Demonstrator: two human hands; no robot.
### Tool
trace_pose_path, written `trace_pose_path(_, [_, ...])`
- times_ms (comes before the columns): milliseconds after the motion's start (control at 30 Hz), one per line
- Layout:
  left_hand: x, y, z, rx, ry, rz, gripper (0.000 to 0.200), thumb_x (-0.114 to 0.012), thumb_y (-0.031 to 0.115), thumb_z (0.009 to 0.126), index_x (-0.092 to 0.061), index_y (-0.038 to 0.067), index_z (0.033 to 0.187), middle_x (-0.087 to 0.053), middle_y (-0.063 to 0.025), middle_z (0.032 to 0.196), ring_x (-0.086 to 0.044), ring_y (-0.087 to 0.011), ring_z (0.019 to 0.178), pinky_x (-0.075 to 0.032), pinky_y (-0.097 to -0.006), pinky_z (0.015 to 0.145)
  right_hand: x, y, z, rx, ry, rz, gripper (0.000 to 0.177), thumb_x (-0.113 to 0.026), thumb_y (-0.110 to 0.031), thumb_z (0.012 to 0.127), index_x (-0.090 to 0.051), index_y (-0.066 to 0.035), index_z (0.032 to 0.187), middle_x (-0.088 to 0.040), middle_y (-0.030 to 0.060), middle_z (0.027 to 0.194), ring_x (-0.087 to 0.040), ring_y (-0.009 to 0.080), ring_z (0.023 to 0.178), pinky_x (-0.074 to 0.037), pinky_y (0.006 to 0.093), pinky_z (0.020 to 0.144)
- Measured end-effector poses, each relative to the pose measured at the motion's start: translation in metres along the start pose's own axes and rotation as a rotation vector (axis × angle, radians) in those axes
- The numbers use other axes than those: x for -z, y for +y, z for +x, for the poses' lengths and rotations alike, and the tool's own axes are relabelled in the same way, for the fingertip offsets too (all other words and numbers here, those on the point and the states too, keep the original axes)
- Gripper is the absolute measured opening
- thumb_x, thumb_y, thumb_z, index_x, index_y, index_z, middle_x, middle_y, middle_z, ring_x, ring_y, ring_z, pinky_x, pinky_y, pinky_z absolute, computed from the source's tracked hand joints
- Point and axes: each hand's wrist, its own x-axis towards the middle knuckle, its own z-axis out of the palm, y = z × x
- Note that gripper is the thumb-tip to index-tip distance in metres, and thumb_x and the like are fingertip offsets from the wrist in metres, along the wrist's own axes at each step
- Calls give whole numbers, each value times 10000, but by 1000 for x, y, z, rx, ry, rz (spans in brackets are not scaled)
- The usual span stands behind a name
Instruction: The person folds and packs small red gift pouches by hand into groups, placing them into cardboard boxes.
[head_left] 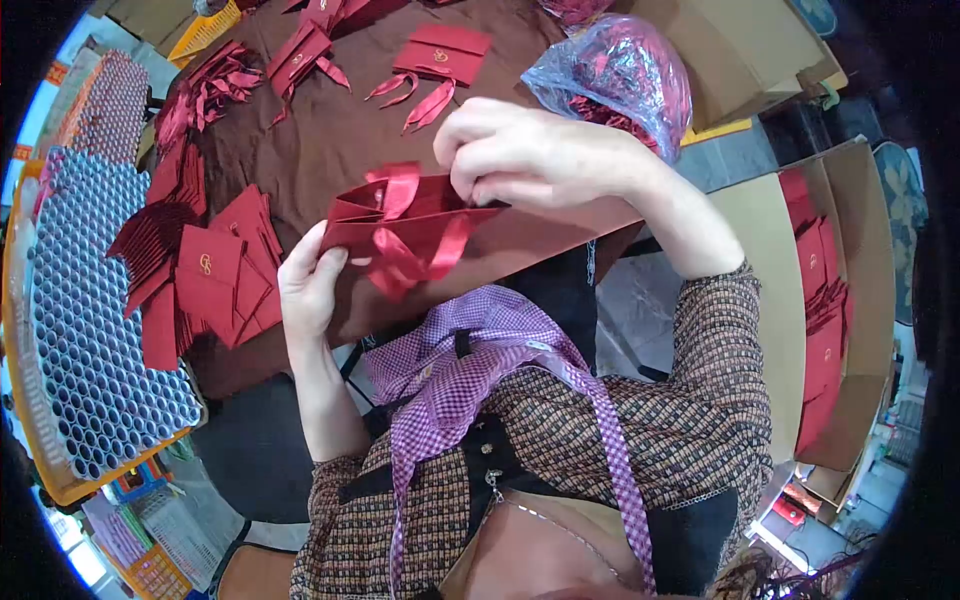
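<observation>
A dark red paper gift bag point(440, 226) with shiny red ribbon handles point(398, 190) is held over the near edge of the table, its opening facing up. My left hand point(310, 280) pinches the bag's left end between thumb and fingers. At the right end of the opening, the curled fingers of my right hand point(530, 155) grip the bag's edge, with the fingertips partly hidden inside. One ribbon loop stands over the opening, and another hangs down the near side.
Flat red bags point(208, 265) with gold emblems lie stacked on the brown cloth point(300, 150). A plastic bag of red ribbons point(625, 80) sits at the back right. An orange crate point(75, 485) of tubes stands left; a cardboard box point(870, 300) with red bags stands right.
</observation>
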Motion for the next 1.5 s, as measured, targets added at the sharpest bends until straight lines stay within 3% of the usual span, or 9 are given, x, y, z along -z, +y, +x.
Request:
trace_pose_path(200, [15,4,-1,-1,-27,-143,343,-500,-37,887,-511,-77,1227,-635,-141,1052,-643,-195,842,-542,-322,759,23,2,-18,-72,382,-30,48,-609,-36,787,-575,-32,820,-547,79,930,-551,229,883,-443,326,783])
trace_pose_path(700, [1,-10,1,134,6,-212,453,-499,-36,892,-398,-54,1334,-586,-134,1172,-642,-178,861,-569,-299,662,0,56,-30,-317,442,-179,49,-588,-11,805,-557,2,842,-551,60,874,-554,173,830,-439,275,744])
trace_pose_path(800, [1,-21,6,258,10,-67,454,-504,-10,899,-396,-50,1338,-587,-124,1175,-633,-160,863,-558,-264,636,-16,70,-29,-610,468,170,66,-571,-69,855,-579,-9,882,-592,11,867,-546,94,806,-437,238,734])
trace_pose_path(900, [-2,-30,15,478,118,326,478,-559,57,885,-406,-41,1327,-554,-166,1216,-606,-242,967,-545,-326,727,-46,83,-26,-545,572,698,97,-571,-93,869,-582,-16,925,-611,16,881,-565,97,805,-454,235,751])
trace_pose_path(967, [-4,-45,21,-112,285,1395,502,-620,136,850,-440,-24,1291,-484,-231,1266,-513,-370,1102,-465,-434,882,-84,95,-24,-607,698,1079,98,-547,-55,871,-574,-13,955,-624,63,929,-593,136,831,-472,263,755])
trace_pose_path(1167, [-94,-40,40,-316,73,1241,978,-763,436,667,-271,39,1413,-185,-227,1485,-131,-463,1366,-164,-620,1052,-123,68,-29,-546,727,1031,108,-523,-17,846,-579,-8,938,-574,58,1026,-548,109,760,-461,245,713])
trace_pose_path(1233, [-109,-43,42,-220,-68,1208,1003,-766,441,654,-256,46,1422,-184,-211,1490,-111,-455,1375,-147,-632,1056,-126,50,-30,-463,733,1014,83,-525,-22,834,-574,-11,900,-557,64,1034,-538,104,746,-459,249,698])
trace_pose_path(1367, [-104,-59,42,-267,-107,1191,785,-766,321,652,-423,43,1302,-354,-133,1415,-200,-411,1366,-161,-622,1054,-127,28,-42,-267,690,725,36,-532,-10,823,-554,-12,850,-554,96,1106,-513,173,1033,-418,299,885])
trace_pose_path(1500, [-93,-53,34,-525,-102,1249,680,-789,287,598,-528,47,1177,-447,-109,1333,-288,-382,1333,-190,-592,1053,-141,13,-52,-278,552,1240,72,-476,-100,917,-491,-29,921,-575,151,1049,-522,146,867,-426,275,804])
